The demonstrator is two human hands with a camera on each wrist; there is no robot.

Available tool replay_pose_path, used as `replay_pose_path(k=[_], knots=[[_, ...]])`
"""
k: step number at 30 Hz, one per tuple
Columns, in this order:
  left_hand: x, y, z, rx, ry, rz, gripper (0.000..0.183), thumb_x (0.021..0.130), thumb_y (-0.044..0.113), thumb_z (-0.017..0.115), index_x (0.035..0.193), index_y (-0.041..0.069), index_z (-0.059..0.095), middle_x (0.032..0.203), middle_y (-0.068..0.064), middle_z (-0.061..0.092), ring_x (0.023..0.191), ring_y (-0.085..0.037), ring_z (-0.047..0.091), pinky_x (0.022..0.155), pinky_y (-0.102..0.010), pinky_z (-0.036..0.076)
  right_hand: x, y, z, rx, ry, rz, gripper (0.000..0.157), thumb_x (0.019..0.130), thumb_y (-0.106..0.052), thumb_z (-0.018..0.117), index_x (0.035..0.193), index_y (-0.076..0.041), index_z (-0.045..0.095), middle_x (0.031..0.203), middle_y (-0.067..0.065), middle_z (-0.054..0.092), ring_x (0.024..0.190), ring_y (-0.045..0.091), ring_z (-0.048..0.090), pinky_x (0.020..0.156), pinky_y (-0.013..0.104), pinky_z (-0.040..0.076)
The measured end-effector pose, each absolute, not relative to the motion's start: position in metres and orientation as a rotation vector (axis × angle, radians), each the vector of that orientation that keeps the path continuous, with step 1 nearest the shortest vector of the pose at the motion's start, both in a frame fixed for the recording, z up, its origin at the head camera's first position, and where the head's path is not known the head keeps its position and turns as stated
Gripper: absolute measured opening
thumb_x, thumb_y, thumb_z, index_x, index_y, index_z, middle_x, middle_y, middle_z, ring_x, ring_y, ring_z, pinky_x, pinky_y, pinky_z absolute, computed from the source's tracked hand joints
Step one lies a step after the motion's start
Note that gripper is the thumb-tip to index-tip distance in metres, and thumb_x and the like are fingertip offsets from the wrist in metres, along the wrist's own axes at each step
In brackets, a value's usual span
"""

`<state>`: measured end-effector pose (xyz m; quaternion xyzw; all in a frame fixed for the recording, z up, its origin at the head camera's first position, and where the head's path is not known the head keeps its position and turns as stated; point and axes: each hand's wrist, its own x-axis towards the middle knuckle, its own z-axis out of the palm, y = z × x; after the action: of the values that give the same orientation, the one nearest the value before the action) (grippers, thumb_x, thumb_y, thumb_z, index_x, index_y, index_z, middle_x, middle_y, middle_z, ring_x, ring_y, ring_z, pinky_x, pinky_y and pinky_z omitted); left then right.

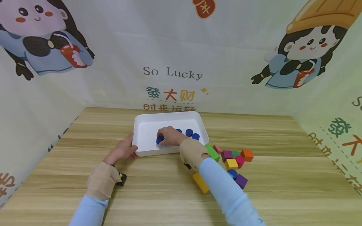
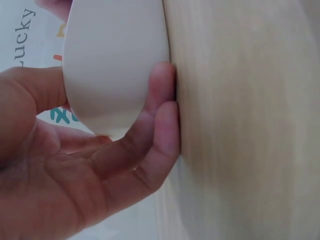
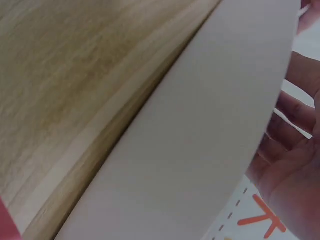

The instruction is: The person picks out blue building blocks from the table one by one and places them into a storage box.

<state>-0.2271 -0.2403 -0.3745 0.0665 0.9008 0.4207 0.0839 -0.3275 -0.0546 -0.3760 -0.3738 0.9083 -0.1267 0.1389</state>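
A white rectangular tray [image 1: 144, 128] stands on the wooden table. My left hand [image 1: 123, 148] grips its near left corner; in the left wrist view, the thumb lies at the rim and the fingers curl against the tray's outer wall [image 2: 115, 55]. Inside the tray, my right hand [image 1: 172, 137] pinches a blue round block [image 1: 159, 140] between thumb and fingers. To the right of that hand lie several more blue round blocks [image 1: 189, 132] in the tray. The right wrist view shows mainly the tray's side wall [image 3: 185, 125], with the held block out of sight.
Loose coloured blocks lie right of the tray, among them a green block [image 1: 212, 153], an orange cube [image 1: 247, 155], a yellow cube [image 1: 231, 164] and a purple block [image 1: 241, 181]. My right forearm passes over part of this pile. A printed cloth [image 1: 121, 56] hangs behind the table [image 1: 158, 194].
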Motion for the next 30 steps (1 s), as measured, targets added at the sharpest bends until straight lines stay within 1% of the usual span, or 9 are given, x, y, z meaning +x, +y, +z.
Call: replay_pose_path(k=[4, 6, 12, 16, 21, 22, 23, 28, 30], knots=[[-0.227, -0.239, -0.373, 0.212, 2.687, 1.260, 0.046, 0.084, -0.006, 0.039, 0.126, -0.013, 0.023, 0.087, -0.029, 0.055, 0.053, -0.016, 0.058, 0.048, -0.029, 0.052, -0.330, -0.058, -0.385, -1.112, 2.639, -0.309, 0.033, 0.075, -0.021, 0.068, 0.105, -0.011, 0.061, 0.103, 0.004, 0.061, 0.094, 0.014, 0.055, 0.083, 0.021, 0.045], [-0.227, -0.239, -0.373, 0.211, 2.687, 1.262, 0.045, 0.084, -0.006, 0.039, 0.125, -0.013, 0.023, 0.088, -0.029, 0.054, 0.053, -0.017, 0.058, 0.048, -0.029, 0.052, -0.321, -0.059, -0.378, -1.077, 2.652, -0.250, 0.034, 0.077, -0.018, 0.066, 0.109, -0.009, 0.059, 0.108, 0.006, 0.060, 0.099, 0.017, 0.054, 0.087, 0.024, 0.044], [-0.226, -0.239, -0.371, 0.199, 2.699, 1.243, 0.045, 0.084, -0.006, 0.040, 0.125, -0.013, 0.024, 0.086, -0.029, 0.055, 0.054, -0.017, 0.059, 0.048, -0.029, 0.052, -0.327, -0.064, -0.385, -1.125, 2.627, -0.239, 0.028, 0.076, -0.018, 0.067, 0.104, -0.012, 0.062, 0.101, 0.002, 0.061, 0.091, 0.012, 0.056, 0.079, 0.019, 0.046], [-0.226, -0.239, -0.373, 0.195, 2.701, 1.243, 0.044, 0.083, -0.006, 0.040, 0.124, -0.012, 0.025, 0.082, -0.026, 0.056, 0.052, -0.016, 0.058, 0.047, -0.029, 0.052, -0.304, -0.062, -0.366, -1.065, 2.643, -0.216, 0.029, 0.079, -0.014, 0.064, 0.107, -0.008, 0.061, 0.104, 0.005, 0.061, 0.095, 0.015, 0.055, 0.083, 0.022, 0.046], [-0.226, -0.239, -0.375, 0.190, 2.706, 1.246, 0.043, 0.083, -0.007, 0.040, 0.123, -0.012, 0.026, 0.080, -0.024, 0.056, 0.052, -0.016, 0.058, 0.046, -0.028, 0.052, -0.291, -0.060, -0.357, -1.079, 2.668, -0.207, 0.028, 0.080, -0.011, 0.063, 0.108, -0.005, 0.060, 0.105, 0.006, 0.061, 0.094, 0.015, 0.055, 0.083, 0.022, 0.045], [-0.226, -0.239, -0.375, 0.191, 2.710, 1.241, 0.042, 0.083, -0.007, 0.040, 0.123, -0.011, 0.026, 0.080, -0.024, 0.056, 0.052, -0.016, 0.058, 0.046, -0.028, 0.051, -0.304, -0.062, -0.374, -1.107, 2.679, -0.200, 0.029, 0.080, -0.013, 0.064, 0.107, -0.006, 0.061, 0.103, 0.005, 0.061, 0.092, 0.014, 0.055, 0.082, 0.022, 0.045], [-0.226, -0.239, -0.375, 0.191, 2.715, 1.234, 0.042, 0.083, -0.006, 0.040, 0.123, -0.011, 0.027, 0.080, -0.024, 0.056, 0.052, -0.016, 0.058, 0.046, -0.028, 0.051, -0.305, -0.062, -0.377, -1.114, 2.685, -0.187, 0.030, 0.079, -0.013, 0.064, 0.108, -0.006, 0.061, 0.104, 0.005, 0.061, 0.093, 0.015, 0.055, 0.082, 0.023, 0.046], [-0.226, -0.239, -0.374, 0.191, 2.734, 1.205, 0.040, 0.083, -0.006, 0.040, 0.121, -0.011, 0.027, 0.079, -0.024, 0.056, 0.052, -0.016, 0.058, 0.045, -0.028, 0.051, -0.395, -0.074, -0.484, -1.278, 2.705, -0.186, 0.034, 0.074, -0.031, 0.069, 0.105, -0.019, 0.062, 0.098, -0.005, 0.060, 0.087, 0.008, 0.054, 0.078, 0.022, 0.046], [-0.226, -0.239, -0.374, 0.187, 2.736, 1.204, 0.039, 0.083, -0.006, 0.040, 0.120, -0.011, 0.028, 0.079, -0.024, 0.056, 0.051, -0.016, 0.058, 0.045, -0.028, 0.051, -0.403, -0.074, -0.490, -1.282, 2.687, -0.192, 0.035, 0.072, -0.033, 0.070, 0.104, -0.020, 0.062, 0.098, -0.005, 0.060, 0.087, 0.008, 0.054, 0.078, 0.021, 0.045]])
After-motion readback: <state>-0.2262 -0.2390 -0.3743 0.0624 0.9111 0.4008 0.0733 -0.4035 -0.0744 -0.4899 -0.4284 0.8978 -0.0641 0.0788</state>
